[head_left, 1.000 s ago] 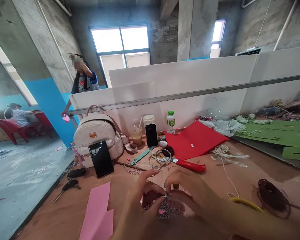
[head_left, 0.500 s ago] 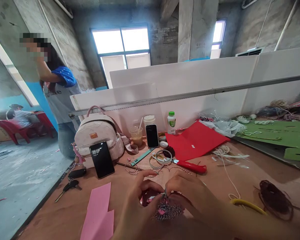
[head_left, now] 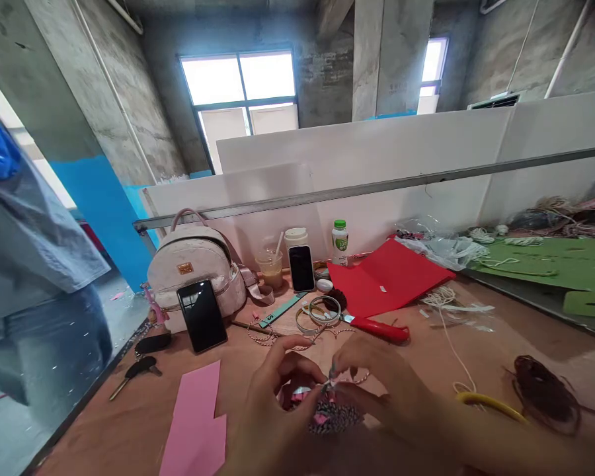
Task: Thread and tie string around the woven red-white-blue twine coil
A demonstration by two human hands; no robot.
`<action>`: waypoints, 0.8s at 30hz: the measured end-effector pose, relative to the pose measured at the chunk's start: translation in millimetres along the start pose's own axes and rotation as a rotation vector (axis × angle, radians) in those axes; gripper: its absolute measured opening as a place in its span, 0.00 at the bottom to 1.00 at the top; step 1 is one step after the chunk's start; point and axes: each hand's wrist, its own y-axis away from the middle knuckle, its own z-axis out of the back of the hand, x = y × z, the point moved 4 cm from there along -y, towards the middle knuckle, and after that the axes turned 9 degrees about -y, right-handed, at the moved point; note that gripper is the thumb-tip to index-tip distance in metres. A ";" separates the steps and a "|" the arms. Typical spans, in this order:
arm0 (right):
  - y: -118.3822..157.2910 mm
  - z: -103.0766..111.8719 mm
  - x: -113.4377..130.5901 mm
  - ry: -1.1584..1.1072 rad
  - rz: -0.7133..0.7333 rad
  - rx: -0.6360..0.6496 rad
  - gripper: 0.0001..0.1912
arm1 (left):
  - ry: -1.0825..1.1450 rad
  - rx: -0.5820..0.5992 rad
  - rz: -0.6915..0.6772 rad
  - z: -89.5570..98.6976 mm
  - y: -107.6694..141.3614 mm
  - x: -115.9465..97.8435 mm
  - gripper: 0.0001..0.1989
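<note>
Black-and-white plaited cord [head_left: 334,418] is pinched closely between the fingertips of the left hand [head_left: 277,390] and the right hand [head_left: 377,378], just above the wooden worktop [head_left: 476,344]. Pink card [head_left: 194,423] is laid to the left. Metal bangles [head_left: 300,320] and a red-handled knife [head_left: 379,329] are placed ahead, and a dark brown cord coil [head_left: 545,395] lies to the right.

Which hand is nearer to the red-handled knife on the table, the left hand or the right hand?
Right. The right hand is just below the knife in this view, without touching it. The left hand is farther away, below and to the left of the knife.
</note>
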 end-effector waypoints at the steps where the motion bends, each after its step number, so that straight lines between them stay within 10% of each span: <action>1: -0.6 0.7 -0.6 -0.006 -0.026 -0.008 0.03 | -0.022 -0.013 -0.025 -0.1 0.6 0.5 0.20; 24: 1.7 -11.8 -24.0 -0.476 -0.399 -0.025 0.10 | 0.011 -0.114 -0.027 0.7 2.7 0.4 0.07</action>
